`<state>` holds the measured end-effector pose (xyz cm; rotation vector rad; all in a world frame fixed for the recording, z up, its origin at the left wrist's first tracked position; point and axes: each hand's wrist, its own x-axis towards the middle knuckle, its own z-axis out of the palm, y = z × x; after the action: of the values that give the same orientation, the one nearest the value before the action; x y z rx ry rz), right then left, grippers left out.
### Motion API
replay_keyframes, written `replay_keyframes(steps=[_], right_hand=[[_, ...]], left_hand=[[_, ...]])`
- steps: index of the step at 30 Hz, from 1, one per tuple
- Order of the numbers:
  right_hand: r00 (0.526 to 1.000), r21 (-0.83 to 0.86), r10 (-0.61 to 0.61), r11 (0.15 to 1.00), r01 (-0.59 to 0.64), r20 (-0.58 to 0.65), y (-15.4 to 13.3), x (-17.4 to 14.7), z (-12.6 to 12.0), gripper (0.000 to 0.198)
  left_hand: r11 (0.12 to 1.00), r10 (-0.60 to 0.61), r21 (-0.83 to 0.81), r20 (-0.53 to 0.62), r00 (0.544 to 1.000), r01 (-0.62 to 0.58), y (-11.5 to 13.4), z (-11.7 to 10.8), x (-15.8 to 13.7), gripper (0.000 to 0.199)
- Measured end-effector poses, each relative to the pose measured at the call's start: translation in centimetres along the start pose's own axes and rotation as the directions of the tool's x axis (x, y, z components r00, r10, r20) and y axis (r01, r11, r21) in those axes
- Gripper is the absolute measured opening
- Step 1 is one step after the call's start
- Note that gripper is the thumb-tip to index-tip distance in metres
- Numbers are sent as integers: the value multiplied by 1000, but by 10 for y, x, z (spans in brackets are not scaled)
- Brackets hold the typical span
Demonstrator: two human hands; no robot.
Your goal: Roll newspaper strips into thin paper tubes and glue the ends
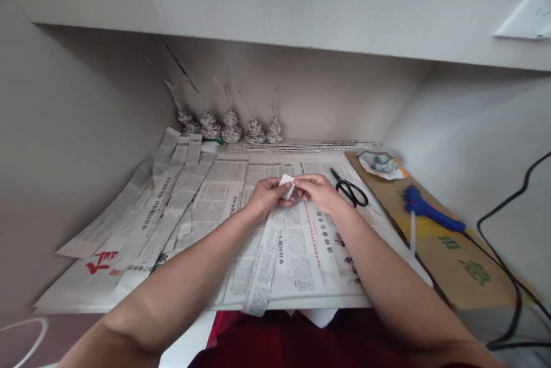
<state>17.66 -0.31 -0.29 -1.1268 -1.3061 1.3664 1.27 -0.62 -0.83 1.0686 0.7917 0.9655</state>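
Note:
A long newspaper strip [263, 270] runs from the table's front edge up to my hands, its upper end turned pale side up. My left hand [266, 198] pinches that end between thumb and fingers. At the corner of the same end, my right hand [317, 191] has its thumb and fingertips closed on the paper. Under both hands lie spread newspaper sheets [235, 196]. Black-handled scissors [353, 191] rest just right of my right hand.
Cut newspaper strips [150, 213] are piled at left. Several gourd-shaped woven paper pieces [231, 127] stand along the back, beside thin paper rods [301, 147]. A blue glue gun [433, 213] with a black cable [516, 293] lies on cardboard [447, 290]. A board [275, 0] overhangs the table.

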Motion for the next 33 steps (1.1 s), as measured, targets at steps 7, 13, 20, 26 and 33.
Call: replay_keyframes(steps=[7, 13, 20, 26, 33], right_hand=[[998, 29, -8, 1000, 10, -56, 2, 2, 3, 27], [994, 42, -15, 999, 19, -107, 5, 3, 6, 32], [995, 23, -17, 1000, 20, -101, 4, 3, 5, 33], [999, 49, 29, 998, -30, 20, -4, -2, -8, 37], [999, -31, 47, 998, -47, 1, -7, -4, 0, 33]], left_hand=[[1000, 23, 16, 31, 999, -24, -2, 1, -1, 30], [1000, 15, 24, 10, 1000, -15, -3, 2, -1, 29], [999, 16, 29, 18, 1000, -16, -4, 1, -1, 27], [1000, 8, 4, 0, 1000, -8, -5, -1, 1, 30], [999, 6, 36, 6, 1000, -6, -4, 1, 0, 26]])
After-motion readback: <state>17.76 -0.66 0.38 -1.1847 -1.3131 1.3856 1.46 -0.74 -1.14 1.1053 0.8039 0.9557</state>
